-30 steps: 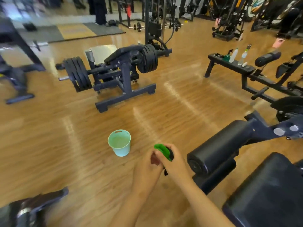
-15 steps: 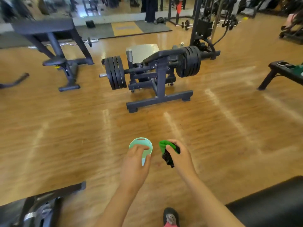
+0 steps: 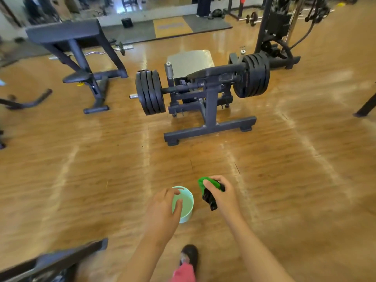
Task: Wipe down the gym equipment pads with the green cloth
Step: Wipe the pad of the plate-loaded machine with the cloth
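Observation:
My right hand (image 3: 225, 198) grips a bunched green cloth (image 3: 202, 183), and a dark part of it hangs below my fingers. Just to its left, my left hand (image 3: 162, 212) hovers over a small mint-green bucket (image 3: 188, 202) on the wooden floor. Its fingers are relaxed at the bucket's near rim; whether they touch it I cannot tell. Ahead stands a plate-loaded machine with a black pad (image 3: 215, 71) on top. A padded bench (image 3: 63, 31) on a black frame stands at the far left.
Stacks of weight plates (image 3: 150, 92) hang on both ends of the machine's bar. A cable tower (image 3: 274, 27) rises at the back right. Dark equipment (image 3: 55, 259) juts in at the bottom left. My shoe (image 3: 189, 254) is on the floor below my hands.
The view has swung left, so the black roller and seat pad at the right are gone. My left hand has left the cloth and moved over the bucket.

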The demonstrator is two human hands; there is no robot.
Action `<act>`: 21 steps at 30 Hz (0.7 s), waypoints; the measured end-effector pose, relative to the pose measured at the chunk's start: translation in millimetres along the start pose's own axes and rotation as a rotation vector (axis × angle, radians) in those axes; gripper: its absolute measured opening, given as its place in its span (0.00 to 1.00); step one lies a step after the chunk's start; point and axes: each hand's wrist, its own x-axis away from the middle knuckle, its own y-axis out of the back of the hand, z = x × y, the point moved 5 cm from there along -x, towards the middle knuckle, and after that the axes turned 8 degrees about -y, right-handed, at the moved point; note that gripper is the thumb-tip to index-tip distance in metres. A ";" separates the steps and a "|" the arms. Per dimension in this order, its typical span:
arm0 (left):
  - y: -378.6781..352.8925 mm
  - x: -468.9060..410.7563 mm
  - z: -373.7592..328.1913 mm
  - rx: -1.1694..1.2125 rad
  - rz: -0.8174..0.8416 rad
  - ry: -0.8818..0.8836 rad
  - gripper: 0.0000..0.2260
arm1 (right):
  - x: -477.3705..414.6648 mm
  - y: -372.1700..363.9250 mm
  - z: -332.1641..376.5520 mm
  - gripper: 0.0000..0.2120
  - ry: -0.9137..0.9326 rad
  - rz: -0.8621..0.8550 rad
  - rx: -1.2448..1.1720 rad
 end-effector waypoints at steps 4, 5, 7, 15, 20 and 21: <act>-12.4 -64.8 5.4 -0.005 0.002 -0.060 0.07 | -51.7 3.6 19.4 0.03 0.021 -0.057 0.022; -13.7 -83.1 8.3 -0.011 -0.015 -0.089 0.07 | -66.8 2.3 26.2 0.02 0.035 -0.070 0.033; -15.0 -120.8 16.9 -0.012 -0.048 -0.133 0.08 | -97.3 -3.8 41.6 0.02 0.051 -0.090 0.050; -32.1 -261.3 32.9 0.030 -0.041 -0.203 0.14 | -200.9 -8.4 92.0 0.03 0.081 -0.151 0.027; -70.2 -348.0 18.1 0.077 -0.011 -0.207 0.13 | -281.6 25.8 114.7 0.04 0.105 -0.212 -0.010; -80.1 -367.3 13.6 0.088 -0.002 -0.203 0.13 | -301.0 33.7 119.9 0.05 0.110 -0.208 -0.011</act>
